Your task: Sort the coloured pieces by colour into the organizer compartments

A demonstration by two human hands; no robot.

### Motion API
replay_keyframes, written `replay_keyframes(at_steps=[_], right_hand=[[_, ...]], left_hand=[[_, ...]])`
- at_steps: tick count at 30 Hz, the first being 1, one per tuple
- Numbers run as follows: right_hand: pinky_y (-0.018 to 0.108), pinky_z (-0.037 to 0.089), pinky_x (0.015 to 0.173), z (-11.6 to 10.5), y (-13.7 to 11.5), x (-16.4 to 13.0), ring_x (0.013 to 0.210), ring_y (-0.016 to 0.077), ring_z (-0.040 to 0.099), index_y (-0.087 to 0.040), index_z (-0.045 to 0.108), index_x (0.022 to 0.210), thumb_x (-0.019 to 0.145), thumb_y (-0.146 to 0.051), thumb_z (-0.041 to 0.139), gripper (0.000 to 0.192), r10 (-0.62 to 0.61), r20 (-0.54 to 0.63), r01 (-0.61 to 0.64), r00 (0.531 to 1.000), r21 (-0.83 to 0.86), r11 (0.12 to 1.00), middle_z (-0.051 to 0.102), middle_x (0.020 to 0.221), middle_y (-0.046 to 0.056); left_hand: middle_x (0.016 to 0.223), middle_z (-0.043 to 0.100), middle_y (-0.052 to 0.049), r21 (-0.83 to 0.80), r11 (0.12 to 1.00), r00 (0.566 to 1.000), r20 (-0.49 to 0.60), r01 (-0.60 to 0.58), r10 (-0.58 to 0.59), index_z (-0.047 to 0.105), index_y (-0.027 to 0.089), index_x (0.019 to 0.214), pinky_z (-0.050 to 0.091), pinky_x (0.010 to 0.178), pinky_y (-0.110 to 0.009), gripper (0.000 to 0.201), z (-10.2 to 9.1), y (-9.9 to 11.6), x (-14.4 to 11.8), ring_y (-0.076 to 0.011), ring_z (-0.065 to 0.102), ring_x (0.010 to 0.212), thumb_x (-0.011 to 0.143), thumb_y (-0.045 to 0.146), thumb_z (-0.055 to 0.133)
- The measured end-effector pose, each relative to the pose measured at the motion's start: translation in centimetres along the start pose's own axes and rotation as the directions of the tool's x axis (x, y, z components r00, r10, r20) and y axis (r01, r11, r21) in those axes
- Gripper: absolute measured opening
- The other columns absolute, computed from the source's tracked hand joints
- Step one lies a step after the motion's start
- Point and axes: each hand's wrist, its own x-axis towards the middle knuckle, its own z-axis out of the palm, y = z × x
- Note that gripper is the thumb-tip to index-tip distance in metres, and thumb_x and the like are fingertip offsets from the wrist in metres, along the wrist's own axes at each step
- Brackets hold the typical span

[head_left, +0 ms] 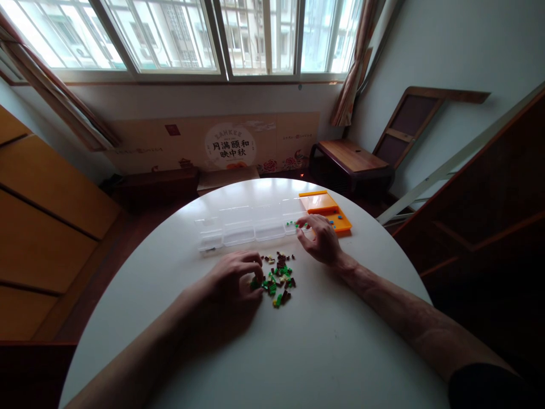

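Note:
A loose pile of small toy bricks point(279, 275), green, brown and a few yellowish, lies on the white round table point(306, 341). My left hand point(236, 275) rests at the pile's left side, its fingers curled and the thumb bent toward them around a green toy brick point(254, 282). Over the right end of a clear plastic compartment box point(238, 234), my right hand point(320, 241) hovers with thumb and forefinger apart. Small green pieces point(291, 224) sit in that end compartment, close to the fingertips. The palm side of my right hand is hidden.
An orange tray point(344, 226) with several small blue pieces lies behind my right hand, its orange-edged cover point(318, 201) at the back. A wooden seat point(353, 154) and a leaning panel point(404, 128) stand beyond the table to the right. Windows point(259, 37) line the far wall.

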Motion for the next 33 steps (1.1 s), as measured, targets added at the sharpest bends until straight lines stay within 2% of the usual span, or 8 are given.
replay_keyframes(at_steps=[5, 10, 14, 18, 22, 26, 29, 33], right_hand=[[0.043, 0.049, 0.098, 0.0, 0.0, -0.1, 0.092, 0.0264, 0.067, -0.022, 0.071, 0.104, 0.100, -0.026, 0.067, 0.008, 0.011, 0.012, -0.011, 1.000, -0.005, 1.000, 0.072, 0.091, 0.004], [0.043, 0.050, 0.097, 0.0, 0.0, -0.1, 0.090, 0.0262, 0.067, -0.022, 0.072, 0.103, 0.099, -0.025, 0.067, 0.007, 0.004, 0.009, -0.004, 1.000, -0.003, 1.000, 0.071, 0.089, 0.004], [0.044, 0.050, 0.097, -0.2, 0.0, 0.0, 0.089, 0.0262, 0.067, -0.023, 0.071, 0.100, 0.099, -0.024, 0.066, 0.005, -0.015, 0.005, 0.015, 1.000, 0.005, 1.000, 0.071, 0.087, 0.004], [0.045, 0.052, 0.099, -0.4, -0.7, -0.1, 0.095, 0.0264, 0.068, -0.024, 0.071, 0.103, 0.100, -0.022, 0.066, 0.007, -0.138, 0.037, 0.134, 0.990, 0.096, 0.986, 0.075, 0.094, 0.005], [0.045, 0.055, 0.099, -0.3, -2.4, -0.4, 0.102, 0.0263, 0.070, -0.025, 0.072, 0.108, 0.101, -0.022, 0.068, 0.009, -0.329, 0.122, 0.300, 0.936, 0.208, 0.931, 0.079, 0.103, 0.005], [0.042, 0.057, 0.098, 0.1, -3.6, -0.6, 0.094, 0.0230, 0.071, -0.026, 0.072, 0.112, 0.101, -0.023, 0.071, 0.011, -0.486, 0.186, 0.427, 0.854, 0.284, 0.858, 0.079, 0.099, 0.003], [0.041, 0.057, 0.099, 0.3, -3.7, -0.7, 0.090, 0.0208, 0.072, -0.026, 0.073, 0.116, 0.101, -0.022, 0.073, 0.015, -0.533, 0.205, 0.457, 0.821, 0.325, 0.828, 0.080, 0.098, 0.002], [0.040, 0.057, 0.098, 0.4, -3.4, -0.6, 0.090, 0.0209, 0.073, -0.025, 0.074, 0.117, 0.103, -0.027, 0.075, 0.015, -0.541, 0.216, 0.463, 0.813, 0.323, 0.825, 0.080, 0.097, 0.003]], left_hand=[[0.097, 0.071, -0.004, 0.018, 0.999, 0.999, 0.026, 0.032, -0.033, 0.072, 0.023, 0.088, 0.051, 0.074, -0.027, 0.008, -0.5, -0.2, 0.0, -0.0177, 0.065, 0.083, 0.081, 0.021, 0.076], [0.093, 0.071, -0.004, -0.022, 0.999, 0.999, 0.030, 0.046, -0.046, 0.073, 0.022, 0.087, 0.050, 0.075, -0.026, 0.003, -0.6, -0.1, 0.1, -0.0158, 0.063, 0.080, 0.088, 0.019, 0.074], [0.094, 0.074, -0.005, -0.105, 0.990, 0.993, -0.066, 0.093, -0.100, 0.076, 0.020, 0.096, 0.052, 0.075, -0.024, 0.007, -0.2, -0.3, 0.1, -0.0137, 0.063, 0.078, 0.101, 0.024, 0.072], [0.086, 0.076, -0.001, -0.119, 0.981, 0.962, -0.209, 0.153, -0.176, 0.078, 0.020, 0.103, 0.050, 0.068, -0.021, 0.012, 1.1, -1.5, -0.1, -0.0097, 0.060, 0.067, 0.106, 0.030, 0.072], [0.074, 0.070, 0.003, -0.111, 0.977, 0.942, -0.263, 0.183, -0.207, 0.080, 0.020, 0.104, 0.045, 0.060, -0.019, 0.019, 2.2, -2.6, -0.2, -0.0083, 0.054, 0.060, 0.106, 0.038, 0.076], [0.078, 0.071, 0.001, -0.128, 0.980, 0.945, -0.273, 0.150, -0.180, 0.079, 0.019, 0.101, 0.048, 0.061, -0.019, 0.017, 2.2, -2.5, 0.0, -0.0090, 0.058, 0.062, 0.102, 0.036, 0.081], [0.088, 0.079, -0.003, -0.150, 0.983, 0.949, -0.278, 0.108, -0.147, 0.081, 0.020, 0.104, 0.053, 0.065, -0.020, 0.011, 1.8, -2.0, 0.3, -0.0108, 0.066, 0.068, 0.104, 0.031, 0.078], [0.096, 0.084, -0.005, -0.161, 0.986, 0.960, -0.267, 0.041, -0.083, 0.084, 0.022, 0.107, 0.059, 0.072, -0.021, 0.007, 1.4, -1.6, 0.4, -0.0127, 0.075, 0.075, 0.104, 0.025, 0.078]])
